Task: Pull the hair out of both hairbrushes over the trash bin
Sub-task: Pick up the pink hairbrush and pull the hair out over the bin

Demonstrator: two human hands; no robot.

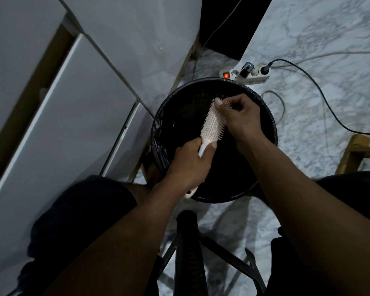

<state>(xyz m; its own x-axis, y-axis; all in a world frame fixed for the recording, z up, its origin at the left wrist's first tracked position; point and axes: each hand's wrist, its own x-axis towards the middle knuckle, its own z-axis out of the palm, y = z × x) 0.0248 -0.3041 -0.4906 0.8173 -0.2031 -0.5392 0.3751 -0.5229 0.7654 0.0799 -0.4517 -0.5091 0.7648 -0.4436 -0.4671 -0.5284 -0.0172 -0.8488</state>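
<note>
Both your forearms reach up from the bottom of the frame and meet over the bin (158,133) at centre. Your left hand (188,165) comes in from the lower left, wrist angled upward, fingers wrapped tight around the handle of the brush (212,127); the handle's end pokes out below your palm, near the bin's lower rim. The brush (pale pink, bristles facing you) slants up and to the right from that grip, its head held above the dark inside of the bin.

Your right hand (241,118) arrives from the lower right, wrist bent so the knuckles face the camera. Its fingers are curled in at the upper end of the brush head, thumb pressed against the tip and fingertips among the bristles. Whether any hair is pinched between them is too dark and small to tell.

A power strip (244,74) with a lit red switch lies on the marble floor (329,39) just above the bin.
</note>
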